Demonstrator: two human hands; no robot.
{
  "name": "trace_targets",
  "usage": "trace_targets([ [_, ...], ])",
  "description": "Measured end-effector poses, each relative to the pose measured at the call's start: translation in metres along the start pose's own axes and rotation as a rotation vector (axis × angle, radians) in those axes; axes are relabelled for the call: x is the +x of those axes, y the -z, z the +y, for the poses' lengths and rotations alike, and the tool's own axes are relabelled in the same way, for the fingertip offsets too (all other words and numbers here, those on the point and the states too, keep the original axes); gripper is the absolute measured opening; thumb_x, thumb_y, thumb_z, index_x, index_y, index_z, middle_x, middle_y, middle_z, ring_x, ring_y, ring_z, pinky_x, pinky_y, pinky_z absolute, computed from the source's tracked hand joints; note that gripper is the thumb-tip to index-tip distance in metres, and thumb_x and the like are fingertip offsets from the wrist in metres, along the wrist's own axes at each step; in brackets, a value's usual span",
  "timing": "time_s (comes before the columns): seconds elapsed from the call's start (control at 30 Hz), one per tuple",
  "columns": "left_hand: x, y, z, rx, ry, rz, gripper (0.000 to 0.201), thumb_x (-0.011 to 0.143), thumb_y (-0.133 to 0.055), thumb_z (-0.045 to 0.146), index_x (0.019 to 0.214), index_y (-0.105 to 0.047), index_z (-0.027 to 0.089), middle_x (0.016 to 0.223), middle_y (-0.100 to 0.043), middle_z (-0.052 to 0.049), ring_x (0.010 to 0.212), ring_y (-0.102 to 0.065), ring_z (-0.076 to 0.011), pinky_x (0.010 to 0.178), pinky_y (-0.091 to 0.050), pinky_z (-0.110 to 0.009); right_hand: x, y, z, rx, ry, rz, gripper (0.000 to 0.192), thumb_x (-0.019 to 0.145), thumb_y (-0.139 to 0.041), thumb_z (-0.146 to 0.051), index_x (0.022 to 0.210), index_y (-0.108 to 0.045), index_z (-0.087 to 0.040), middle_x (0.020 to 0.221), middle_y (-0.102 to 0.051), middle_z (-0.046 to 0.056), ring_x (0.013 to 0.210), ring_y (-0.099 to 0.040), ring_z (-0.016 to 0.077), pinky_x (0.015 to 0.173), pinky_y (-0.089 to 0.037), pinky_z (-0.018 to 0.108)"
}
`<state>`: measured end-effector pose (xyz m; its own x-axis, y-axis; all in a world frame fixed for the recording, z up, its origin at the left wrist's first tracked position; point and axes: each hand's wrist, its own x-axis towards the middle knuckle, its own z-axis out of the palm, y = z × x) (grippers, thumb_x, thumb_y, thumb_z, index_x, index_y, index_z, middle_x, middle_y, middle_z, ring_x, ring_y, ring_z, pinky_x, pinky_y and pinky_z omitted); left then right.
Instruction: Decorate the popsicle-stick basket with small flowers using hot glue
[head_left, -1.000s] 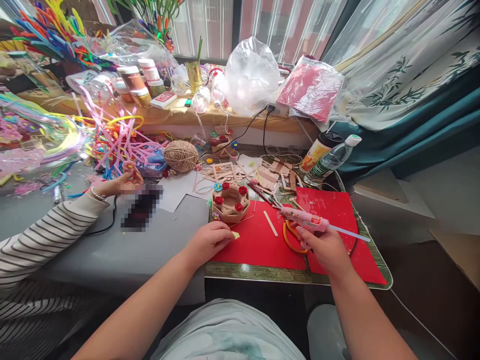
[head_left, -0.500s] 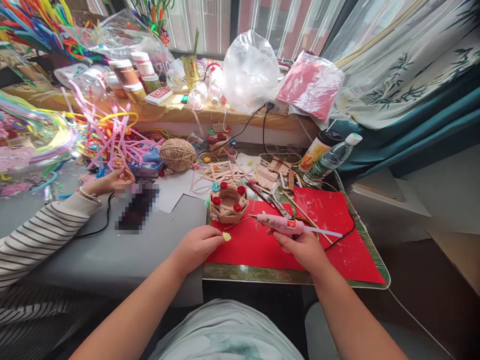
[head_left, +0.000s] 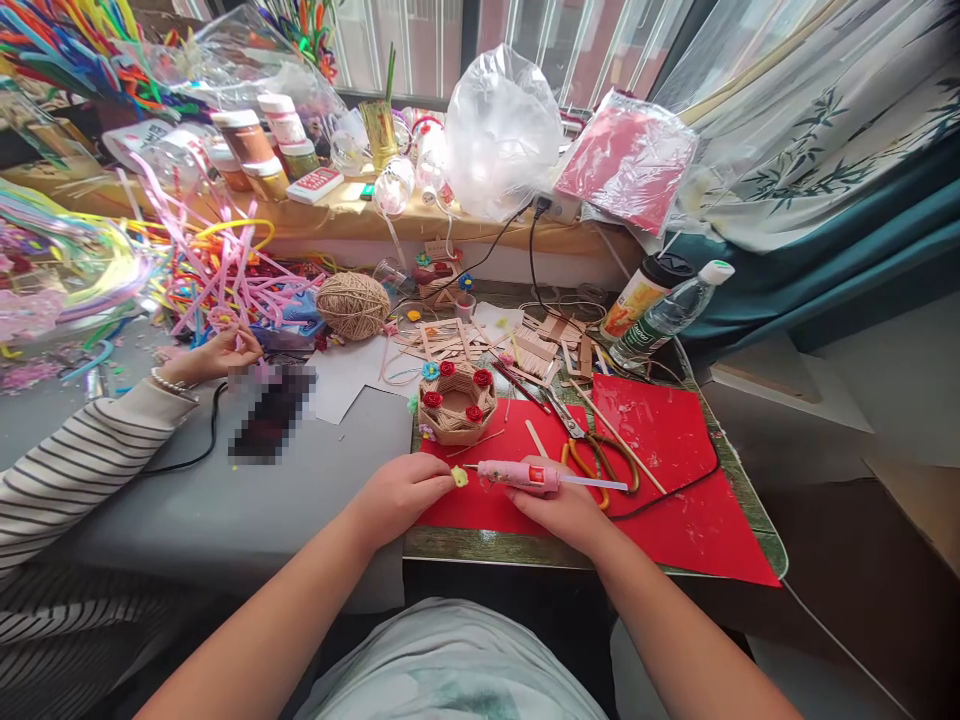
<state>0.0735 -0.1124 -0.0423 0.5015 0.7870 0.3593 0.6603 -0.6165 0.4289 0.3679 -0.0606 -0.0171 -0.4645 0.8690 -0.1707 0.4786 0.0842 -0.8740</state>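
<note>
Between the thumb and fingers of my left hand (head_left: 401, 498) is a small yellow flower (head_left: 460, 477). My right hand (head_left: 562, 510) grips a pink hot glue gun (head_left: 517, 474), a pale glue stick poking out of its back end. The gun's nozzle points left and is right at the flower; whether they touch I cannot tell. Just beyond, a twine-wrapped, many-sided craft-stick box (head_left: 457, 432) carries red roses and a blue flower on its rim. It rests on the edge of a red sheet (head_left: 480, 510).
Scissors (head_left: 574, 425) with orange handles and a thin wooden stick (head_left: 622, 440) lie right of the box. Loose craft sticks (head_left: 536, 355), a twine ball (head_left: 352, 305) and a bottle (head_left: 667, 315) stand behind. At left, another person's hand (head_left: 214, 355) is near pink pipe cleaners (head_left: 217, 265).
My right hand has brought the glue gun left and slightly down, its nozzle now at the yellow flower. The scissors' handles have come into view. My left hand has barely moved.
</note>
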Motion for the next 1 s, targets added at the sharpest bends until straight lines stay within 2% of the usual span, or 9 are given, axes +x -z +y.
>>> trace_targets([
  [0.47,0.0013,0.0014,0.0012,-0.039,-0.032,-0.004,0.026,0.107,-0.051,0.022,0.113,-0.076,0.022,0.112,-0.078,-0.009,0.099,-0.073,-0.0207,0.089,-0.057,-0.034,0.0032,-0.0028,-0.0025,-0.023,-0.053,-0.011,0.026,0.087,-0.072,-0.036,0.071,-0.055,-0.023,0.069,-0.058,-0.003,0.063,-0.053,0.0162,0.056,-0.036,0.029],
  [0.77,0.0029,0.0031,0.0019,0.056,-0.108,0.011,0.024,0.107,-0.05,0.018,0.109,-0.074,0.02,0.11,-0.077,-0.009,0.097,-0.072,-0.0203,0.085,-0.058,-0.033,0.0044,-0.0046,0.0026,-0.072,-0.081,-0.009,0.029,0.088,-0.071,-0.04,0.073,-0.054,-0.023,0.069,-0.058,-0.002,0.064,-0.052,0.0168,0.057,-0.035,0.03],
  [1.0,0.0005,0.0008,-0.0003,0.029,-0.078,-0.021,0.025,0.107,-0.05,0.018,0.112,-0.074,0.021,0.113,-0.077,-0.009,0.101,-0.071,-0.021,0.089,-0.057,-0.034,0.0036,-0.0044,0.0016,-0.083,-0.083,-0.012,0.033,0.09,-0.071,-0.041,0.071,-0.051,-0.023,0.067,-0.053,-0.003,0.064,-0.05,0.0159,0.056,-0.033,0.03],
])
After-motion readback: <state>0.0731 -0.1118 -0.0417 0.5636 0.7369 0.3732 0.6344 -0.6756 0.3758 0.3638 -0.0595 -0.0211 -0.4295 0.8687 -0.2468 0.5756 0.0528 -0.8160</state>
